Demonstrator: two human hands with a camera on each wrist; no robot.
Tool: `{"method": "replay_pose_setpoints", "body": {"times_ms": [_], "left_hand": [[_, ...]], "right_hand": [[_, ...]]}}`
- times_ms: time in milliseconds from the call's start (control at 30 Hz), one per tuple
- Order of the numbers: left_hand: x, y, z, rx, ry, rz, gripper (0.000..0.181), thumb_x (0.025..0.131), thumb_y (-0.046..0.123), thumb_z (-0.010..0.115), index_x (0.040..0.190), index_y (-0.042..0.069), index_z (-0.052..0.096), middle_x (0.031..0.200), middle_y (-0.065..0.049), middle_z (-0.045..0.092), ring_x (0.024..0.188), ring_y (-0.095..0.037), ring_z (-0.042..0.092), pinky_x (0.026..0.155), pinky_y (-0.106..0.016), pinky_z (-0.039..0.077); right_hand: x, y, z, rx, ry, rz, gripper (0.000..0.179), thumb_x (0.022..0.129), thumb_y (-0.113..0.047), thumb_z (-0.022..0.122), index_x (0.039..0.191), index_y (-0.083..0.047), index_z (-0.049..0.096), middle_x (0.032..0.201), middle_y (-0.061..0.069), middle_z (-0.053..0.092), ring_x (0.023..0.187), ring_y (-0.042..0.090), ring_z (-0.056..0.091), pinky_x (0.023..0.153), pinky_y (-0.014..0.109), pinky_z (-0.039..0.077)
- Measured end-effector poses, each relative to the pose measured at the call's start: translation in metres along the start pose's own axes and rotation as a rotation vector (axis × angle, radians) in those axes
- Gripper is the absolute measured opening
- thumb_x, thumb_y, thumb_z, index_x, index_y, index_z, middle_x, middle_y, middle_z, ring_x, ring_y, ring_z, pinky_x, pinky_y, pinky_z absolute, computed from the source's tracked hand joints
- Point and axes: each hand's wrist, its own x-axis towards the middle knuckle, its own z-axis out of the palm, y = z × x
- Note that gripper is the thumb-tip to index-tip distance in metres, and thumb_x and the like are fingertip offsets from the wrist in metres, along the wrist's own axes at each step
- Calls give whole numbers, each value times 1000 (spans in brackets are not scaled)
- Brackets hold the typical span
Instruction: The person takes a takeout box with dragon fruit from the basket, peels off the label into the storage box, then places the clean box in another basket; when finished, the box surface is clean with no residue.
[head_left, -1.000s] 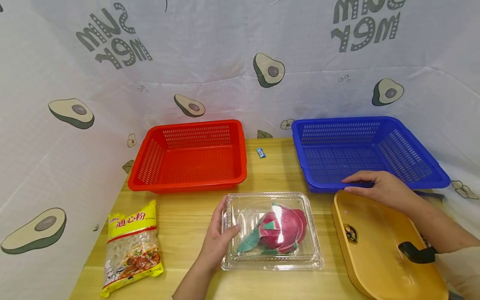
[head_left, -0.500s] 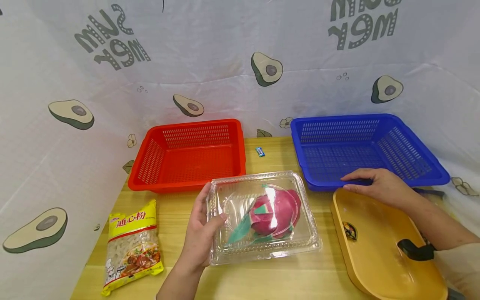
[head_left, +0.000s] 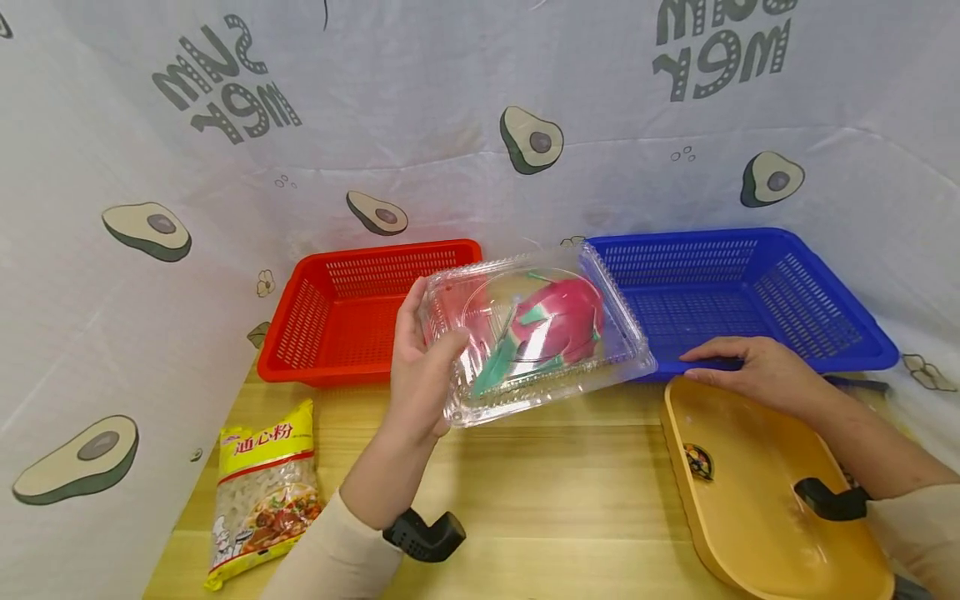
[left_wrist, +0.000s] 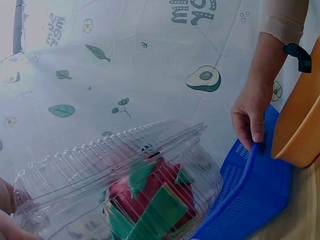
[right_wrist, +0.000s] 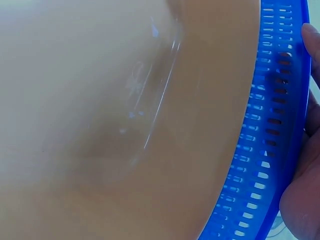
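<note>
My left hand [head_left: 423, 367] grips the left side of a clear plastic clamshell box [head_left: 637, 354], thumb on the lid. Inside lies a pink and green toy dragon fruit [head_left: 566, 312]. The box is raised and tilted, overlapping the red basket [head_left: 352, 375] and the blue basket [head_left: 855, 360] in the head view. My right hand [head_left: 757, 371] pinches the blue basket's near rim, thumb on one side and fingers on the other, as the left wrist view also shows. The thumb and fingers on that rim appear at the right wrist view's edge.
A deep yellow-orange tub [head_left: 765, 492] stands at the front right, under my right forearm. At the left lies a yellow bag of macaroni [head_left: 262, 500]. A white printed cloth [head_left: 420, 108] hangs behind the wooden table [head_left: 555, 500].
My left hand has lifted the clamshell box off the table and moved it forward, tilting it. It now hides the small blue candy behind it. My right hand has stayed at the blue basket's rim.
</note>
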Motion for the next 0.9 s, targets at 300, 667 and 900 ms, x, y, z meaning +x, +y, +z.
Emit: {"method": "replay_pose_setpoints", "body": {"times_ms": [300,667,900], "left_hand": [[39,-15,52,103,68,70,79,86,1,60,151,40,38,159,7,36,138,-22,41,98,-38,55],[60,-27,117,258,97,4,82,86,8,65,156,39,34,164,7,29,147,-28,31,109,-50,48],[70,-39,150,445,125,-16,80,88,15,69,155,42,35,164,12,30,141,-32,31,107,-49,46]], "right_hand": [[0,0,-1,6,-13,6,35,93,-44,72,119,-20,77,122,15,74,119,44,62,95,64,49],[-1,2,-1,-13,8,-3,31,92,-44,74,115,-24,78,119,11,75,115,40,65,91,55,52],[-1,1,-1,-2,9,-5,31,93,-44,73,115,-24,78,120,11,75,116,40,65,91,53,53]]}}
